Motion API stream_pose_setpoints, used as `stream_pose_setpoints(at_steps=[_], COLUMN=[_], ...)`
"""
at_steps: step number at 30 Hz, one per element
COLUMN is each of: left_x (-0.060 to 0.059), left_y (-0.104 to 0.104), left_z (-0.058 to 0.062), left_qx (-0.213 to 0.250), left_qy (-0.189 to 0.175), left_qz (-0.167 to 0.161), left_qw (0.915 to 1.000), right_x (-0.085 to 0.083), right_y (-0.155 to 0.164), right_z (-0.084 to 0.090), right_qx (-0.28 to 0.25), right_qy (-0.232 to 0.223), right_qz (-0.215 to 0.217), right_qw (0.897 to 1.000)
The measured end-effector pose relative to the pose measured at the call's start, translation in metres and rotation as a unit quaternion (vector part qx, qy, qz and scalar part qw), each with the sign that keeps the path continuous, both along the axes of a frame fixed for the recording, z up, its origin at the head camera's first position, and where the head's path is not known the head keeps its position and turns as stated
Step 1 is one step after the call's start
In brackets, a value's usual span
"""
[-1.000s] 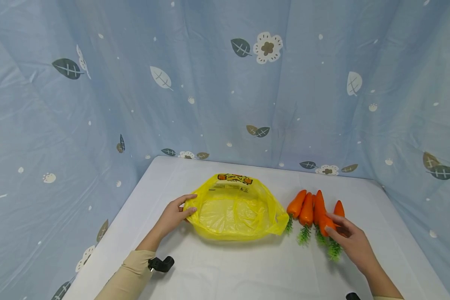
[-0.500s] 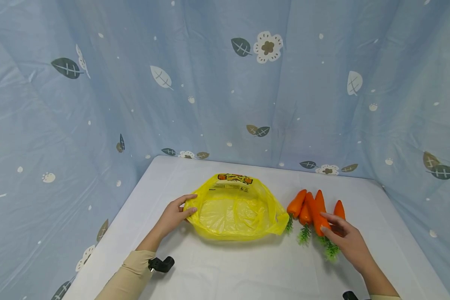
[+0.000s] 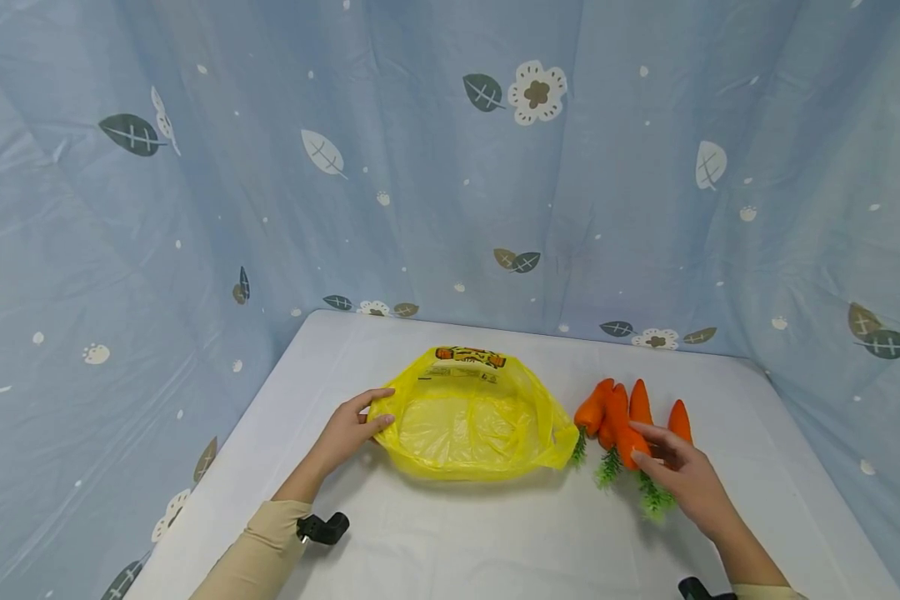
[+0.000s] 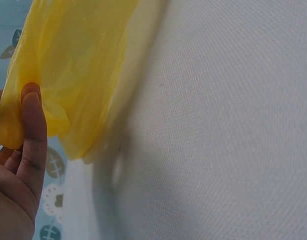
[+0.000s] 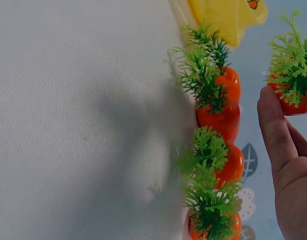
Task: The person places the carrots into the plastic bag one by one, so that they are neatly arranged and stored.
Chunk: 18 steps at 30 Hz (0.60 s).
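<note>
**Orange carrot held beside an open yellow bag**

Orange plastic, topped with a green frond, is pinched between the thumb and fingers of the right hand (image 3: 686, 483): one orange toy carrot with a green plastic top (image 3: 626, 433) is held there, lifted over the others. How the fingers close on its far side cannot be made out, since in the right wrist view only the thumb (image 5: 276, 132) and the frond end of that carrot (image 5: 292, 75) are seen, cut off by the picture's edge. The remaining orange toy carrots (image 3: 637, 408) are laid side by side on the white cloth-covered table (image 3: 495, 542), points away from the person, just under the held one; they are partly covered by it and by the hand, so their exact number is hard to tell.

The rim of the thin yellow plastic bag (image 3: 468, 421) is pinched at its left side by the left hand (image 3: 345, 433), thumb on top. In the left wrist view only one finger (image 4: 33, 125) against the yellow film is shown. The bag is held open on the table, just beside the carrots, and nothing is seen inside it. A printed label (image 3: 470, 358) is borne on its far rim.
</note>
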<state>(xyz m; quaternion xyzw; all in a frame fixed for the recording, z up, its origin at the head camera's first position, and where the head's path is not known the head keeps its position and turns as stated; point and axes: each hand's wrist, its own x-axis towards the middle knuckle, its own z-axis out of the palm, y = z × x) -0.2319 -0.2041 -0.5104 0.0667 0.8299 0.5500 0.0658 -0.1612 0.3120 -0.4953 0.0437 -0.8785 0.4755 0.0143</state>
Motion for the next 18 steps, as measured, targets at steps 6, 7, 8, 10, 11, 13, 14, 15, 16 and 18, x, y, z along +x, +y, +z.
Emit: stream_pose_setpoints(at_steps=[6, 7, 8, 10, 11, 13, 14, 15, 16, 18], left_x=[-0.001, -0.001, -0.001, -0.001, -0.001, -0.001, -0.001, -0.001, -0.001, -0.001], left_y=[0.0, 0.0, 0.0, 0.001, 0.001, 0.001, 0.0, 0.0, 0.0, 0.0], left_z=[-0.001, -0.001, -0.002, -0.002, -0.002, -0.002, -0.002, -0.002, -0.002, -0.002], left_qx=[0.005, 0.005, 0.006, 0.006, 0.004, 0.002, 0.001, 0.0, -0.001, 0.0], left_qy=[-0.003, -0.003, -0.004, -0.006, -0.006, -0.006, -0.006, -0.006, -0.006, -0.004], left_qz=[0.0, -0.001, 0.0, 0.0, 0.001, 0.001, 0.001, 0.0, -0.001, -0.002], left_qw=[1.0, 1.0, 1.0, 1.0, 1.0, 1.0, 1.0, 1.0, 1.0, 1.0], right_x=[-0.003, -0.004, -0.004, -0.005, -0.006, -0.007, -0.007, -0.007, -0.008, -0.008], right_y=[-0.004, -0.005, -0.006, -0.007, -0.007, -0.009, -0.01, -0.011, -0.012, -0.014], right_z=[-0.001, -0.001, -0.002, -0.002, -0.002, -0.003, -0.003, -0.003, -0.003, -0.002], right_qx=[-0.002, 0.002, 0.004, 0.007, 0.009, 0.007, 0.003, 0.001, 0.0, -0.006], right_qy=[0.002, 0.001, 0.001, 0.001, 0.001, 0.004, 0.005, 0.007, 0.011, 0.014], right_qz=[0.005, 0.005, 0.006, 0.006, 0.006, 0.007, 0.009, 0.009, 0.012, 0.017], right_qw=[1.0, 1.0, 1.0, 1.0, 1.0, 1.0, 1.0, 1.0, 1.0, 1.0])
